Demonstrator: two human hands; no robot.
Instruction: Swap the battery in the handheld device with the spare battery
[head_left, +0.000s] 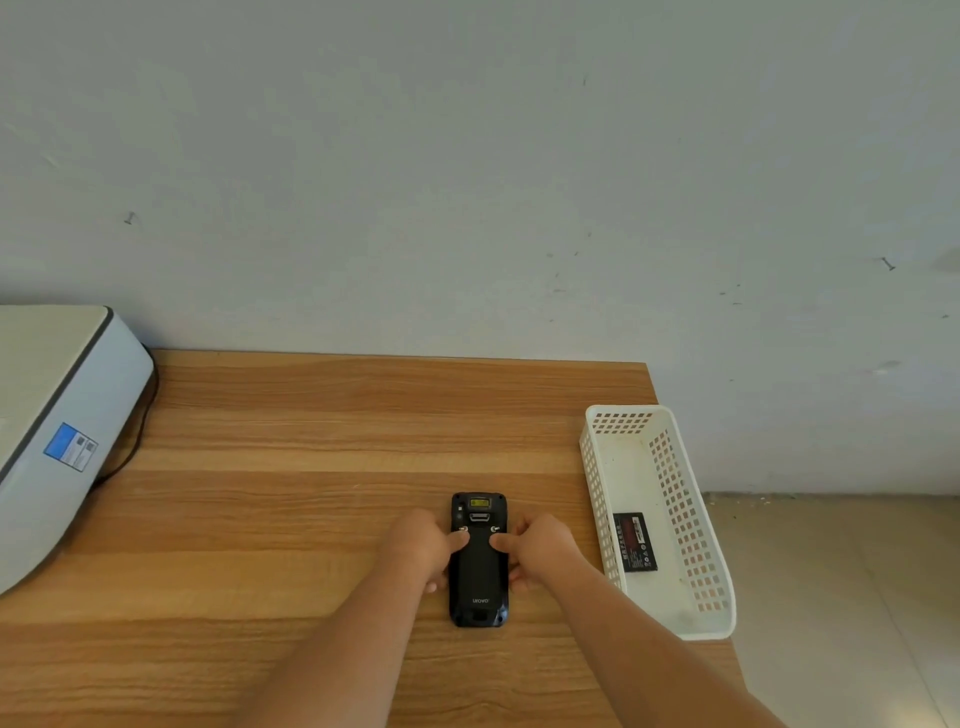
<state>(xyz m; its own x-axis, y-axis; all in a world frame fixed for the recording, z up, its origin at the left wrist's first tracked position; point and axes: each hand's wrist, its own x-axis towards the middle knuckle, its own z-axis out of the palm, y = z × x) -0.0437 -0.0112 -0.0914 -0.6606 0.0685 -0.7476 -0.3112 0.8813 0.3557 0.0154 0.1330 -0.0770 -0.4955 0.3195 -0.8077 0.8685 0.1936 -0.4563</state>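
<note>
Thumbs (462, 540) over handheld device (478, 577) latches, fingers partly hidden.

Your black device (478, 571) face down on the table, cover on, your spare battery (635, 542) flat in the basket just right.

The table (311, 519) is smooth wood-grain laminate with a soft sheen, the handheld device (478, 577) is matt black plastic, the perforated basket (696, 525) is scuffed white plastic, and the wall (467, 182) is matt, marked plaster.
</note>
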